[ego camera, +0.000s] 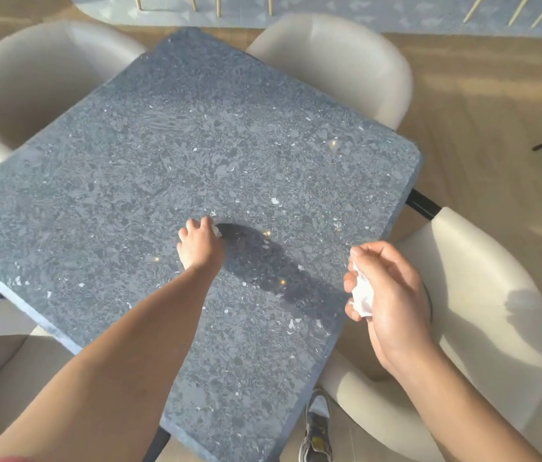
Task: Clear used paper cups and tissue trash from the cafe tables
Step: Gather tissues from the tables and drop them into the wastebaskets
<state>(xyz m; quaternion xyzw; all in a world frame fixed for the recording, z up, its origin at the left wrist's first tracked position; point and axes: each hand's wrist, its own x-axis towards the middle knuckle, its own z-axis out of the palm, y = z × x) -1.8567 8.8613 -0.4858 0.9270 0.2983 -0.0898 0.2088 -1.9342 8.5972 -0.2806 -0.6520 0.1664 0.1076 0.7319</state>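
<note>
My left hand reaches out over the middle of the grey speckled table and its fingers curl round a small white scrap of tissue, mostly hidden under the fingers. My right hand hovers above the table's near right corner and grips a crumpled white tissue in its curled fingers. No paper cup shows in the head view.
Cream upholstered chairs stand round the table: far left, far right, near right and near left. My shoe shows on the wooden floor by the table's near corner. A blue rug lies beyond.
</note>
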